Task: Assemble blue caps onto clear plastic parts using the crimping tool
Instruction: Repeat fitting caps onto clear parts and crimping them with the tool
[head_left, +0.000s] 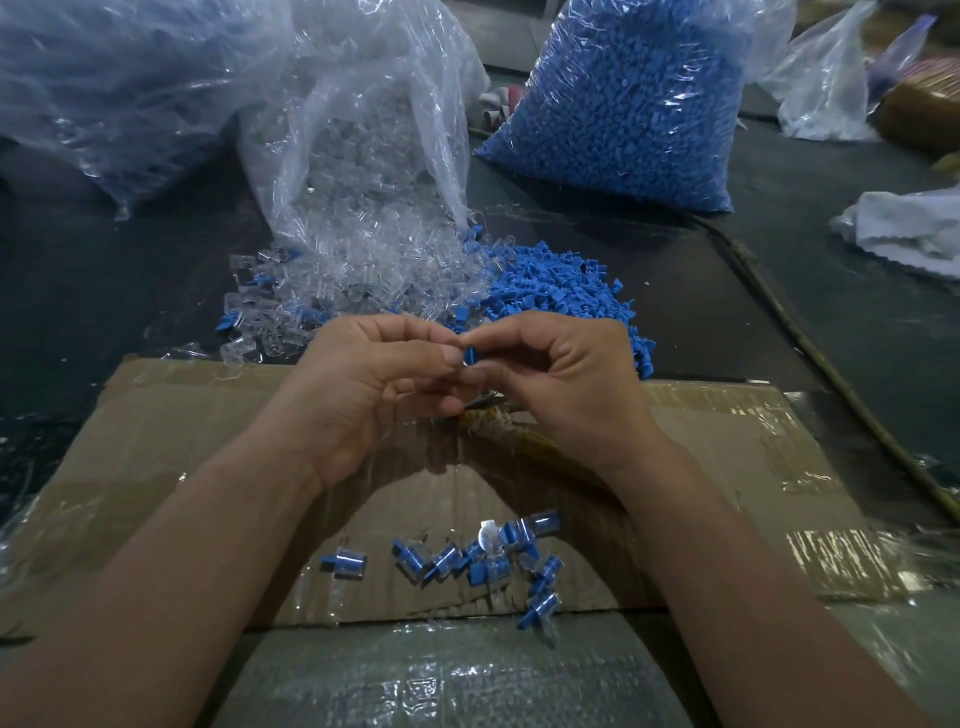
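Observation:
My left hand (374, 384) and my right hand (566, 384) meet above the cardboard sheet (171, 431). Between their fingertips sits a small blue cap (470, 355); both hands pinch around it, and a clear part under it is mostly hidden by my fingers. A tool with a yellowish handle (511, 431) lies on the cardboard under my right hand, largely covered. Loose clear plastic parts (332, 280) spill from an open bag beyond my hands. A heap of loose blue caps (561, 280) lies to their right. Several assembled pieces (467, 561) lie on the cardboard between my forearms.
A full bag of blue caps (618, 104) stands at the back right, and a big clear bag (104, 78) at the back left. A white cloth (904, 228) lies at the right edge. A thin stick or cable (810, 353) runs diagonally along the dark table.

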